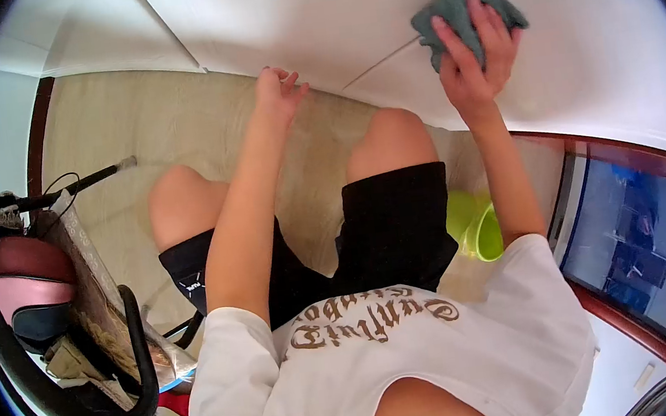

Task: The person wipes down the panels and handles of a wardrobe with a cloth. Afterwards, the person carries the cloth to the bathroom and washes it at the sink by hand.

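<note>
A grey-green cloth (451, 20) lies flattened and creased against the white cabinet front (312, 25), across a seam between panels. My right hand (488, 59) presses on it, fingers spread over the fabric. Lower and to the left, my left hand (281, 95) hangs near the bottom edge of the white panels. Its fingers are loosely bent and apart, and I see nothing in them. Whether its fingertips touch the panel, I cannot tell.
Below me is a light wood-look floor (125, 116). A yellow-green bucket (485, 232) stands beside my knee on the right. At left is a black-framed stroller or cart (142, 353) loaded with items, including a pink and dark red case (28, 275). A red-framed glass door (623, 232) is at right.
</note>
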{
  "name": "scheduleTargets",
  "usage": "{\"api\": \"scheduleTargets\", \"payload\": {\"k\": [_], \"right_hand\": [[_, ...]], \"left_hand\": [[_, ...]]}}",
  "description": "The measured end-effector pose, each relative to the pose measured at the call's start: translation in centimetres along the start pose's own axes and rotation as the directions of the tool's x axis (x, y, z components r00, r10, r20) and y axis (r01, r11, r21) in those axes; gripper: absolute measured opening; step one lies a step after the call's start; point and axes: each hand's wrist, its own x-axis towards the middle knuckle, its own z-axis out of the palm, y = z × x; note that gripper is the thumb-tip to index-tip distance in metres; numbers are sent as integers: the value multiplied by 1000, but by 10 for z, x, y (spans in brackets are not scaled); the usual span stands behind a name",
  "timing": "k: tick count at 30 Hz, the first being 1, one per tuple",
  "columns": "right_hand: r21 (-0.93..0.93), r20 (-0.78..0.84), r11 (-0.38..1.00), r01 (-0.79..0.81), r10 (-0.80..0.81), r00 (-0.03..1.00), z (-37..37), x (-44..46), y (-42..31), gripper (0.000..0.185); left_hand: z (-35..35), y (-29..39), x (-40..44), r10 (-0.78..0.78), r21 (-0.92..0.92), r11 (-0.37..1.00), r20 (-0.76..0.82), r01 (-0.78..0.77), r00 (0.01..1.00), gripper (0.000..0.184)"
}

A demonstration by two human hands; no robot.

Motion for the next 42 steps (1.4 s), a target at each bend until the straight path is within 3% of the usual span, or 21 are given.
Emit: {"api": "scheduleTargets", "payload": {"k": [2, 3, 5, 6, 8, 9, 11, 15, 17, 18, 19, 21, 22, 24, 25, 27, 29, 30, 32, 35, 42], "right_hand": [[-30, 141, 983, 180, -174, 975, 9, -12, -3, 37], [-26, 139, 984, 176, -170, 975, 13, -17, -8, 37], [325, 467, 892, 315, -441, 767, 23, -21, -17, 38], [331, 455, 888, 320, -447, 770, 35, -31, -21, 38], [481, 506, 751, 453, -660, 556, 63, -67, -28, 35], [490, 491, 741, 460, -670, 557, 74, -82, -33, 35], [604, 548, 681, 414, -732, 405, 95, -107, -42, 32], [644, 522, 597, 479, -800, 295, 134, -142, -60, 29], [692, 525, 512, 509, -841, 132, 152, -154, -67, 35], [699, 512, 495, 516, -850, 123, 163, -164, -76, 35], [682, 504, 539, 494, -836, 217, 177, -180, -86, 37], [669, 484, 569, 478, -822, 300, 200, -188, -106, 39], [728, 603, 672, 131, -720, 345, 210, -187, -118, 40], [698, 710, 682, -217, -624, 327, 227, -180, -130, 41], [646, 544, 699, 307, -703, 457, 234, -181, -134, 42], [370, 321, 566, 736, -822, 471, 254, -181, -149, 43], [806, 412, 483, 341, -872, 263, 291, -177, -176, 39], [810, 403, 473, 346, -878, 258, 303, -177, -189, 39], [694, 459, 435, 574, -881, 113, 328, -175, -216, 31], [614, 408, 428, 663, -891, 198, 367, -167, -255, 26], [533, 399, 518, 669, -851, 341, 405, -131, -326, 26]], "left_hand": [[-5, 10, 0, -139, -73, 986, 114, 148, 984, 82], [-7, 5, -2, -137, -72, 987, 108, 145, 985, 82], [27, 0, -57, 71, 112, 991, -35, -66, 997, 79], [32, -1, -62, 82, 107, 991, -40, -77, 996, 79], [36, -3, -67, 189, 56, 981, -27, -187, 982, 77], [34, -8, -66, 201, 48, 979, -38, -199, 979, 77], [30, -20, -63, 230, 90, 971, -77, -223, 970, 76], [26, -40, -62, 224, 67, 973, -83, -219, 971, 77], [30, -48, -63, 332, 232, 920, -28, -317, 943, 76], [33, -50, -65, 404, 272, 883, -28, -382, 914, 73], [35, -53, -64, 408, 260, 886, -40, -385, 912, 73], [38, -57, -59, 534, 316, 809, -48, -495, 844, 69], [36, -57, -56, 539, 303, 813, -65, -498, 840, 69], [29, -52, -48, 466, 182, 877, -101, -444, 879, 72], [27, -47, -51, 471, 170, 877, -118, -450, 874, 72], [21, -38, -64, 529, 155, 849, -276, -506, 803, 63], [7, -37, -60, 545, 144, 834, -372, -533, 752, 59], [-1, -39, -59, 557, 148, 819, -441, -555, 704, 56], [-10, -34, -77, 521, 115, 834, -490, -540, 699, 54], [-18, -22, -94, 494, 114, 841, -560, -529, 665, 51], [-39, -14, -114, 516, 137, 817, -608, -560, 603, 41]]}}
